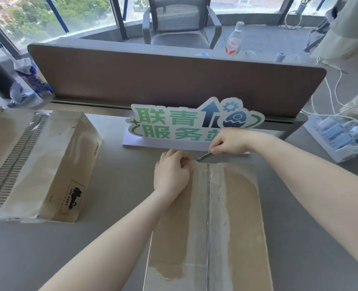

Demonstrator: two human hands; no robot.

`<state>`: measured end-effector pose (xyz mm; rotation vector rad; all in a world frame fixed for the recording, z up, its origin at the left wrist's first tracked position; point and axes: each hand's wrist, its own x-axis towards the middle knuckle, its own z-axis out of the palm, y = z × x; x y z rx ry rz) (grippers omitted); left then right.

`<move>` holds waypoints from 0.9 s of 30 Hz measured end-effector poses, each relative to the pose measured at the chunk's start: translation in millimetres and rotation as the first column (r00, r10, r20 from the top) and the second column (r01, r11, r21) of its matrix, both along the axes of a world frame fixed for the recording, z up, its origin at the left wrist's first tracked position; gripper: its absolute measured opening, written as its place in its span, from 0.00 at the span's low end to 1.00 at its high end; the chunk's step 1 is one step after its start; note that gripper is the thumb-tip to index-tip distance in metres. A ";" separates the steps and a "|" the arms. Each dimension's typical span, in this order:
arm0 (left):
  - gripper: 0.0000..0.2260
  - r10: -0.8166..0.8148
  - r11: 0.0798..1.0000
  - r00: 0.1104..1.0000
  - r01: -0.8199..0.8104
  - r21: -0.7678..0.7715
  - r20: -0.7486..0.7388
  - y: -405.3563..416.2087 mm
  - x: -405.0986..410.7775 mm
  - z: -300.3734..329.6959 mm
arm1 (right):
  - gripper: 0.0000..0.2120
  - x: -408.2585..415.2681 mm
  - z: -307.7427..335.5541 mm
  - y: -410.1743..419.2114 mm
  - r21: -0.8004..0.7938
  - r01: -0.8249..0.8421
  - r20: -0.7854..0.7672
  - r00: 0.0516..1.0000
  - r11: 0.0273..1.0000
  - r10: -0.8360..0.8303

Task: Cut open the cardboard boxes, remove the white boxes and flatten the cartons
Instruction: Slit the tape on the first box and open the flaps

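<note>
Cardboard box (pixel 211 223) lies flat on the grey desk (pixel 115 238) right in front of the person, taped seam (pixel 209 206) running down its middle away from the camera. Right hand (pixel 230 142) pinches a small utility knife (pixel 204 157), fingers curled tight round the handle, blade tip at the far end of the seam. Left hand (pixel 171 173) rests on the far left corner of the box, fingers curled in loosely at the edge (cannot tell if they grip tape or just press down).

Handling, my read: corrugated board, stiff but light, likely to slide on the smooth desk unless pinned. Clear tape is slick and glossy, so the blade could skate off the seam. Best hold is flat pressure on the top panel beside the seam, well off the cut line.

Edges and room: the far edge of the box sits just beside the base of a green-lettered sign (pixel 194 122), so little room beyond the blade. The seam runs back toward the body, with open length for a pull. A second cardboard box (pixel 48 164), its top already open, stands well apart to the left. Power strip (pixel 333 133) and white cables (pixel 331 85) lie off to the right, near the right forearm's side.
</note>
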<state>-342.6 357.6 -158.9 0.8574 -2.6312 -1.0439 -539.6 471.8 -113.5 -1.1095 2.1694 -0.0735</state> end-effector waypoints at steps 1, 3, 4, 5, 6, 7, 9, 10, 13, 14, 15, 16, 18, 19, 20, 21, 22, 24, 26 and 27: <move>0.09 0.005 1.000 1.000 -0.005 -0.002 0.004 0.3 -0.7 -0.3 | 0.08 -3.1 -1.8 -2.7 -0.003 -0.008 0.030 1.000 1.000 0.008; 0.08 0.016 1.000 1.000 -0.016 0.003 0.015 1.3 -1.6 0.1 | 0.09 -8.5 -6.5 -6.5 0.001 -0.024 0.090 0.996 1.000 0.024; 0.08 0.022 1.000 1.000 -0.022 0.007 0.019 1.6 -1.9 0.6 | 0.09 -10.8 -8.5 -7.6 0.004 -0.027 0.114 0.993 1.000 0.027; 0.08 0.025 1.000 0.999 -0.026 0.010 0.023 1.6 -2.3 0.8 | 0.09 -12.1 -9.1 -8.2 0.006 -0.035 0.130 0.991 0.999 0.034; 0.08 0.026 1.000 0.999 -0.026 0.009 0.027 1.7 -2.4 1.2 | 0.08 -13.4 -9.6 -8.1 0.009 -0.049 0.137 0.989 0.999 0.047; 0.08 0.026 1.000 0.999 -0.027 0.008 0.031 1.5 -2.6 1.3 | 0.08 -14.0 -8.9 -7.8 0.014 -0.070 0.135 0.989 0.997 0.067; 0.08 0.026 1.000 0.999 -0.026 0.001 0.044 1.5 -2.5 1.8 | 0.08 -15.7 -7.7 -6.8 0.012 -0.098 0.131 0.987 0.995 0.096; 0.08 0.027 1.000 0.998 -0.027 -0.004 0.051 1.7 -2.7 1.9 | 0.08 -17.1 -7.0 -6.1 0.011 -0.105 0.129 0.986 0.994 0.103; 0.09 0.035 0.999 0.997 -0.034 -0.006 0.072 2.3 -2.9 1.3 | 0.10 -20.8 -0.9 -2.7 0.052 -0.164 0.074 0.984 0.985 0.160; 0.09 0.035 0.999 0.996 -0.035 -0.008 0.077 2.4 -2.7 1.4 | 0.11 -22.2 1.1 -1.5 0.066 -0.198 0.048 0.980 0.978 0.195; 0.09 0.035 0.999 0.996 -0.034 -0.011 0.081 2.5 -2.8 1.4 | 0.11 -22.9 2.7 -0.7 0.077 -0.225 0.029 0.974 0.971 0.224; 0.08 0.036 0.999 0.996 -0.035 -0.016 0.084 2.5 -2.7 1.5 | 0.11 -23.1 3.5 0.1 0.083 -0.248 0.021 0.969 0.965 0.247; 0.08 0.043 0.999 0.996 -0.041 -0.023 0.082 2.6 -3.3 1.3 | 0.09 -23.3 4.8 1.3 0.088 -0.272 0.012 0.962 0.958 0.272; 0.08 0.045 0.999 0.996 -0.044 -0.025 0.078 2.8 -3.7 1.0 | 0.09 -24.6 6.0 2.0 0.088 -0.274 0.010 0.962 0.958 0.274; 0.07 0.045 0.999 0.996 -0.043 -0.027 0.077 2.6 -4.1 0.4 | 0.08 -27.0 7.2 3.7 0.094 -0.276 0.005 0.961 0.957 0.277; 0.07 0.044 0.999 0.996 -0.041 -0.029 0.079 2.6 -4.3 -0.2 | 0.08 -29.2 8.8 7.0 0.112 -0.280 -0.005 0.959 0.953 0.283; 0.06 0.043 0.999 0.996 -0.041 -0.031 0.082 2.4 -4.4 -0.7 | 0.08 -31.3 10.1 11.4 0.138 -0.284 -0.012 0.957 0.949 0.289; 0.06 0.050 0.998 0.995 -0.046 -0.039 0.088 1.7 -5.0 -2.0 | 0.08 -33.7 14.2 21.5 0.183 -0.285 -0.011 0.956 0.941 0.292; 0.06 0.057 0.998 0.995 -0.054 -0.045 0.087 1.2 -5.3 -3.5 | 0.09 -33.0 23.3 30.7 0.189 -0.272 -0.072 0.954 0.943 0.290; 0.06 0.058 0.997 0.995 -0.054 -0.046 0.085 1.2 -5.4 -3.6 | 0.10 -31.0 29.6 34.4 0.155 -0.250 -0.151 0.950 0.956 0.273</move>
